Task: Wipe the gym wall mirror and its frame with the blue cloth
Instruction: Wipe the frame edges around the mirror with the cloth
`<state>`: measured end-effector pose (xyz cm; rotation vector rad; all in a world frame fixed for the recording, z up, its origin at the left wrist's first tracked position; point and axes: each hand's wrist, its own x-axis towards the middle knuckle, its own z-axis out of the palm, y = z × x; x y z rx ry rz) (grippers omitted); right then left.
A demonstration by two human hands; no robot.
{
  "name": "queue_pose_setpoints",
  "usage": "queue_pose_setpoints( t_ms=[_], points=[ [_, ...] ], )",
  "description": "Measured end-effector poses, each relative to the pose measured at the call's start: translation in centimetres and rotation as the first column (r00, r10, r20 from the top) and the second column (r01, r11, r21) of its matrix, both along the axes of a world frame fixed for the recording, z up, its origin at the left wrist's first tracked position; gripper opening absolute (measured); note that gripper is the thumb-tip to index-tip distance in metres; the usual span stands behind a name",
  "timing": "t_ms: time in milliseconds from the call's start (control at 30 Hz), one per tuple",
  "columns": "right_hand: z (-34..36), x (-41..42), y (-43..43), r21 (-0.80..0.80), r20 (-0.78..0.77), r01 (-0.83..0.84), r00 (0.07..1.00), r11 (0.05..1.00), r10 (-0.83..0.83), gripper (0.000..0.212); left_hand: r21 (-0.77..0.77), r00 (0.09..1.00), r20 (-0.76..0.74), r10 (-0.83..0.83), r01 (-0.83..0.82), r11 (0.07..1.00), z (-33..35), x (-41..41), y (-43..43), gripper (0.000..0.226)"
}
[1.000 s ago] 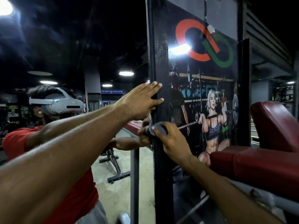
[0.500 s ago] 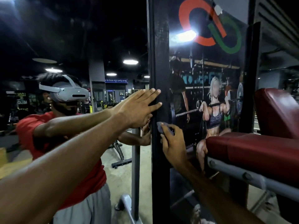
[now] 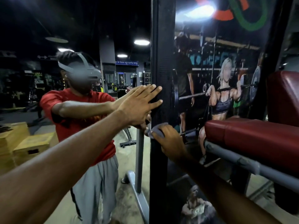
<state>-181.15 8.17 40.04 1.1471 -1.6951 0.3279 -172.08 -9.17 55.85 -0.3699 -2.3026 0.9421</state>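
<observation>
So the left hand (image 3: pixel 139 107) is laid flat, fingers straight and a bit spread, on the right edge of the mirror (image 3: pixel 126 38), with the fingertips (image 3: pixel 157 88) reaching onto the black frame (image 3: pixel 163 54). It's holding nothing, just pressing. Just below it, the right hand (image 3: pixel 169 141) has its fingers curled over the blue cloth (image 3: pixel 155 130) and is holding it bunched up against the frame, right at the edge where the frame meets the glass. The cloth looks more greyish-blue in this light tbh.

The mirror shows the person in a red shirt and grey shorts with a grey headset on, plus some wooden boxes (image 3: pixel 24 143) on the floor behind. Right of the frame there's a weightlifter poster (image 3: pixel 226 94), and a red padded bench (image 3: pixel 252 138) sits close on the right side
</observation>
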Motion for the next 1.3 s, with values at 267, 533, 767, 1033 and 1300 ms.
queue_pose_setpoints(
  t_ms=[267, 533, 767, 1033, 1300],
  points=[
    [-1.6, 1.4, 0.5, -0.388, 0.242, 0.064, 0.97, 0.919, 0.034, 0.04, 0.049, 1.0, 0.012, -0.002, 0.001, 0.999, -4.4, 0.2, 0.9, 0.068],
    [-7.0, 1.0, 1.1, -0.262, 0.45, 0.112, 0.893, 0.959, 0.019, 0.05, 0.101, 0.999, 0.038, 0.025, -0.028, 0.994, -6.5, 0.7, 1.2, 0.072],
    [-5.8, 2.0, 0.6, -0.362, 0.317, 0.067, 0.947, 0.93, 0.055, 0.046, 0.077, 1.0, 0.017, 0.007, -0.008, 0.997, -8.9, 0.2, 0.9, 0.068],
    [-11.6, 0.3, 1.9, 0.232, -0.082, 0.119, 0.991, 0.966, -0.102, 0.068, 0.047, 0.997, -0.071, -0.039, 0.043, 0.998, -12.2, -0.2, 0.5, 0.066],
    [-13.0, -0.2, 0.6, -0.39, 0.216, 0.079, 0.976, 0.918, 0.008, 0.046, -0.027, 0.994, -0.085, -0.067, 0.065, 0.998, -15.4, -0.4, 0.3, 0.062]
  ],
)
